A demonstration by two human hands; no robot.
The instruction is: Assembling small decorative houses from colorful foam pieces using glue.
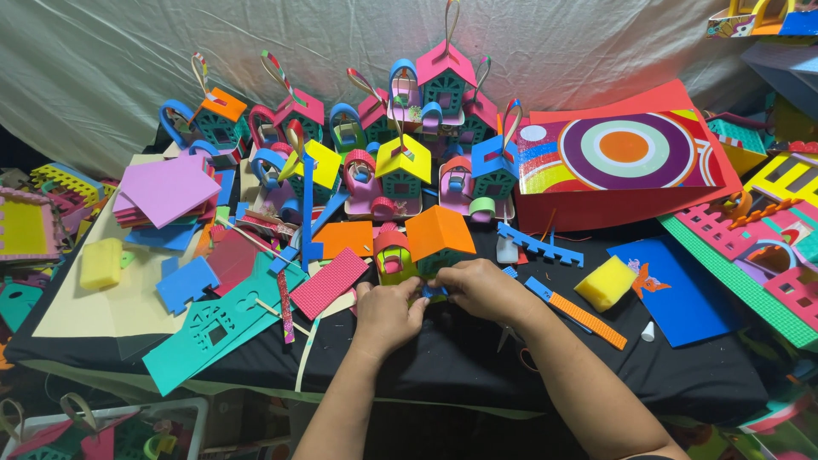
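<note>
Worktop (477,366), black-covered, crowded with craft foam; only the near middle strip is left bare, likely kept as working room. Red sheet with a concentric-ring panel (626,158) lies far right, propped at a tilt over other stock. Finished foam houses (400,128), each with a ribbon loop, are bunched at the back against the pale cloth, out of the hands' way. Teal cut-out sheet (217,328) lies flat near left; purple foam squares (166,189) are stacked beyond it. Orange-roofed small house (426,247) stands upright at the near centre, just beyond both hands, turned so its lower front edge faces the person. Yellow sponge block (605,283) rests right of it, apart. Left hand (388,313) is palm-down, fingers curled, pinching at the house base; right hand (486,290) comes in from the right, fingers bent, thumb and fingertips closed on the same lower edge. The two hands meet fingertip to fingertip there. What small part they press is hidden.
</note>
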